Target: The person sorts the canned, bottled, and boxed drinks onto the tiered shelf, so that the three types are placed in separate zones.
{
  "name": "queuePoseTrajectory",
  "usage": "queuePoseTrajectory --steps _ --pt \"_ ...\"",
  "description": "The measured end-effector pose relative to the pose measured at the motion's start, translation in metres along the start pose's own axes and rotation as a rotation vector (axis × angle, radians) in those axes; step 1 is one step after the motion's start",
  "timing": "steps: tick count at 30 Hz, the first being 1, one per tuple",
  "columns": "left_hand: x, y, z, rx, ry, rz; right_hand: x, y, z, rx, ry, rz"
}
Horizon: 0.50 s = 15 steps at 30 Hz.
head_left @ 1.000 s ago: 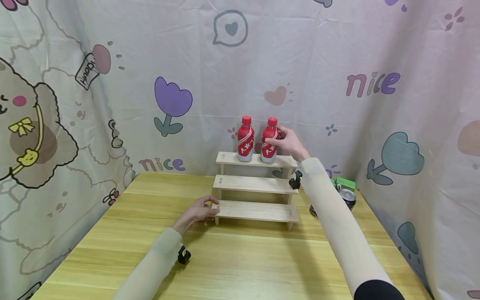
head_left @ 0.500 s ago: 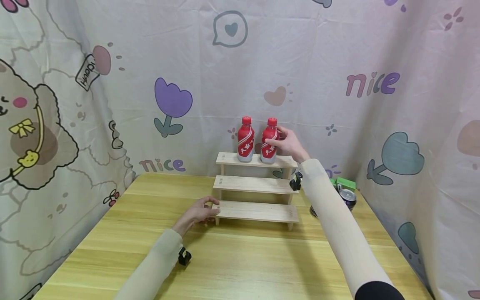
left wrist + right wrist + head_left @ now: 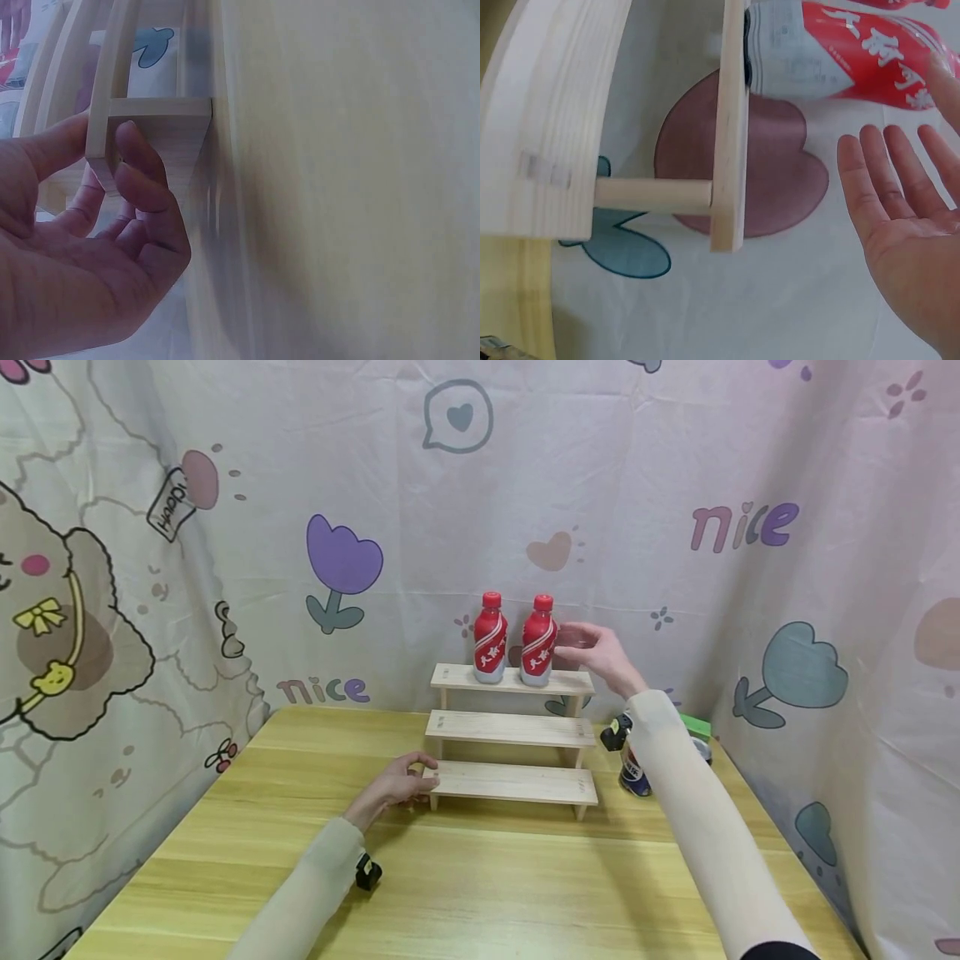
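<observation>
So your left hand [image 3: 395, 783] has the wooden rack [image 3: 512, 782], thumb and fingers pinching the left end of its bottom step. Your right hand [image 3: 597, 652] is empty, fingers pretty much straight, palm facing the right-hand bottle [image 3: 538, 643]. Hard to say from the right wrist view whether your thumb is touching that bottle or just in front of it. Both red bottles are upright on the top step: that one and the left-hand bottle [image 3: 491, 643], with a gap between them. The rack stands on the worktop [image 3: 480, 877]. Over by your right sleeve [image 3: 697, 810] there's a dark blue can [image 3: 635, 777] and a green boxy thing [image 3: 696, 727], both partly hidden by it. Behind everything hangs a pale printed curtain [image 3: 465, 510].
</observation>
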<state>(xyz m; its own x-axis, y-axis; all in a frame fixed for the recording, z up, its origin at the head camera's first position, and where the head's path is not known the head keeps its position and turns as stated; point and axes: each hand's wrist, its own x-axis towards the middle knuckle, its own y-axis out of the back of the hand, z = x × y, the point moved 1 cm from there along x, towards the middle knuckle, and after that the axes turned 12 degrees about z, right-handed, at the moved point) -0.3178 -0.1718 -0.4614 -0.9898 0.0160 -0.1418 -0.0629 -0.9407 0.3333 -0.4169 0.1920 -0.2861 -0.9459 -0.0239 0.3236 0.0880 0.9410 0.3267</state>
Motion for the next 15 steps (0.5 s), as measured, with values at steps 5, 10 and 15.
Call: queuePoseTrajectory --steps 5,10,15 --pt "0.0 0.0 0.0 -0.012 0.001 0.002 -0.01 0.013 0.011 0.02 -0.027 -0.049" --pt "-0.001 0.0 0.0 -0.008 -0.006 0.002 -0.02 0.025 0.022 -0.005 -0.036 -0.087" --pt "-0.002 0.0 0.001 -0.002 -0.004 0.0 -0.032 0.036 0.028 -0.092 -0.021 -0.15"
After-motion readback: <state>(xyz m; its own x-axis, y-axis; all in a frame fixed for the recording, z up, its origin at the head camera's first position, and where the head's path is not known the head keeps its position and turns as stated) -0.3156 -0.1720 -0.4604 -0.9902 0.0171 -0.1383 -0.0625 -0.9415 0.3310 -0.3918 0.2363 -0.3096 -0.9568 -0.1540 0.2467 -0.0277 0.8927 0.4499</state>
